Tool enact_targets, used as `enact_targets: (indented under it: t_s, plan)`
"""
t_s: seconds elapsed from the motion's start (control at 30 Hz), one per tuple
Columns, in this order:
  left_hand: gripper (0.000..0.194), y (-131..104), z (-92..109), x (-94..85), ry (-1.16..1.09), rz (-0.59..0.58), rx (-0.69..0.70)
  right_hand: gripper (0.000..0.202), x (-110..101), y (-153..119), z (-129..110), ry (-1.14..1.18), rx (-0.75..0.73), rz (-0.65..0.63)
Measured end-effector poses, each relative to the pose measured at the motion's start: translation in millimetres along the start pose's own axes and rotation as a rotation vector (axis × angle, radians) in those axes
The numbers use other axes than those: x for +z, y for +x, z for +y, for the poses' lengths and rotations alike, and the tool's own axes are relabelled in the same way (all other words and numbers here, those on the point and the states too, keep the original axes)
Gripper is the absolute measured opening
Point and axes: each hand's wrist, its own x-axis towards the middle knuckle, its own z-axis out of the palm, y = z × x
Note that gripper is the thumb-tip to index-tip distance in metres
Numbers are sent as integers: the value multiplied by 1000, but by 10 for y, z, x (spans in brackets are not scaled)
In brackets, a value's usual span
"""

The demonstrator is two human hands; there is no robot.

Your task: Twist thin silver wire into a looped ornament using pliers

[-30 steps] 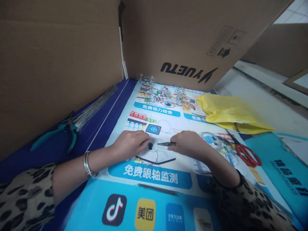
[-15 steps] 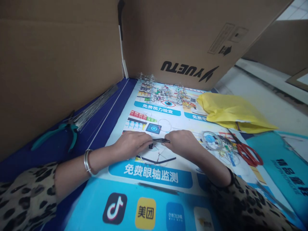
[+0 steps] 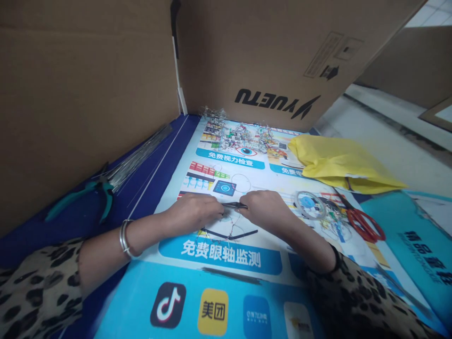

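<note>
My right hand (image 3: 267, 210) is closed around a dark narrow-tipped tool (image 3: 235, 205), which looks like tweezers or slim pliers. Its tapered end points left and reaches the fingertips of my left hand (image 3: 197, 213). Those left fingers are pinched together; whatever they hold is hidden or too fine to make out. Just beneath both hands, thin wire (image 3: 231, 230) with small beads lies on the printed sheet (image 3: 141, 287), near a printed dark curved line. A thin wire loop (image 3: 241, 182) rests beyond the hands.
Cyan-handled pliers (image 3: 76, 200) and a bundle of straight wires (image 3: 136, 157) lie left. Tangled beaded wire pieces (image 3: 243, 136) sit at the back, before a cardboard box (image 3: 275, 56). To the right are a clear spool (image 3: 310, 205), red-handled scissors (image 3: 365, 225) and a yellow bag (image 3: 346, 162).
Both hands stay close together with the tool between them. My left fingers have shifted slightly, and a small black piece seen below the tool earlier no longer shows.
</note>
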Motion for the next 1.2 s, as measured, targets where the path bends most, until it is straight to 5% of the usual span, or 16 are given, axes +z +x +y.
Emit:
enact_targets:
  t_s: [0.3, 0.57, 0.77, 1.2]
  plan:
    - [19, 14, -10, 0, -102, -20, -26, 28, -19, -146, 136, 11, 27, 93]
    - [20, 20, 28, -23, -55, -49, -127, 13, 60, -274, 75, -77, -89, 191]
    - [21, 25, 27, -25, -19, -29, -29, 12, 92, -230, 58, -151, -100, 314]
    - [21, 18, 38, -19, 60, -31, 29, 14, 63, -225, 5, -123, -114, 240]
